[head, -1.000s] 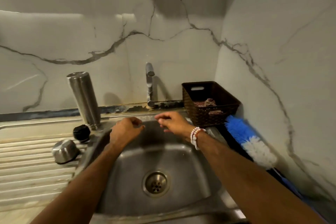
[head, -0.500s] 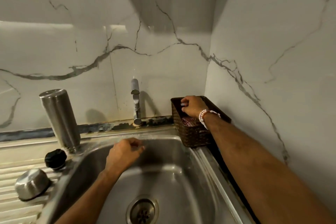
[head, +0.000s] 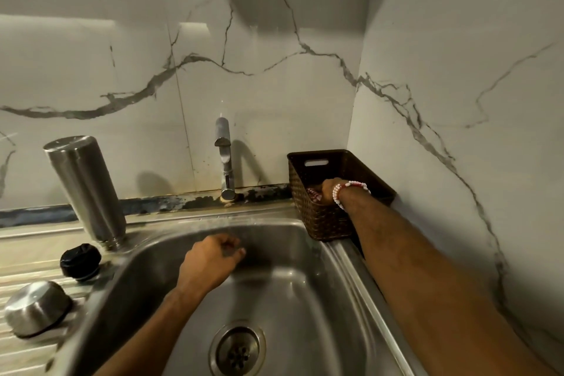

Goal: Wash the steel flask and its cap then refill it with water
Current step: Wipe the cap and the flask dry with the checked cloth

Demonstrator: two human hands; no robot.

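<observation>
The flask (head: pixel 85 189) stood mouth-down on the draining board (head: pixel 27 351) at the back left corner of the sink (head: pixel 305 278), its long axis near upright. The black cap (head: pixel 80 261) and a steel cup (head: pixel 35 308) lay just in front of it. The left hand (head: pixel 210 262) hovered over the basin, fingers curled in on nothing. It was the nearer hand, with the flask up and to its left. The right hand (head: pixel 328 191) reached into the brown basket (head: pixel 320 223) well apart from the flask; its fingers were hidden, so their grip could not be told.

Grey-veined white marble walls (head: pixel 91 76) meet in a corner behind a steel sink (head: pixel 305 284).
</observation>
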